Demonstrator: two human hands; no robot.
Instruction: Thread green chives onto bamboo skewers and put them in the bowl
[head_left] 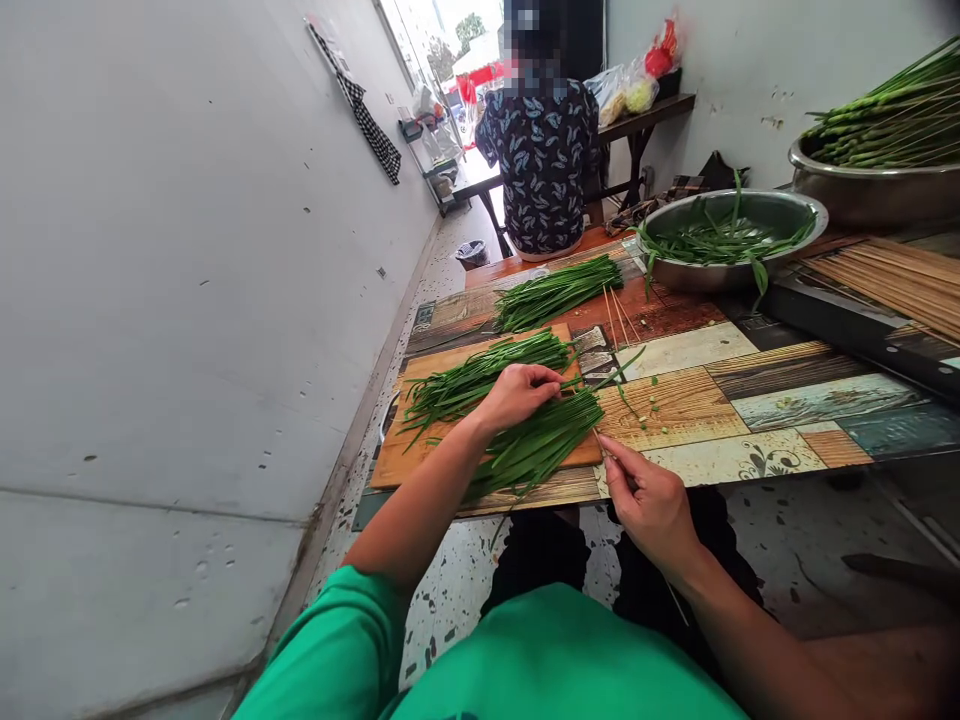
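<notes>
Chives on the board, a skewer at their cut ends

The left hand (517,393) presses down on the chives (536,440) lying on the board (397,455); the right hand (649,500) pinches a thin skewer (598,440) – mostly hidden. The leaves look light, limp and slippery (best pinned flat near the ends, I judge). The skewer's tip is lost among them.

I saw three bunches of green chives (480,380), two metal bowls (731,240), one wooden board (397,455) and one other person (541,165).
</notes>
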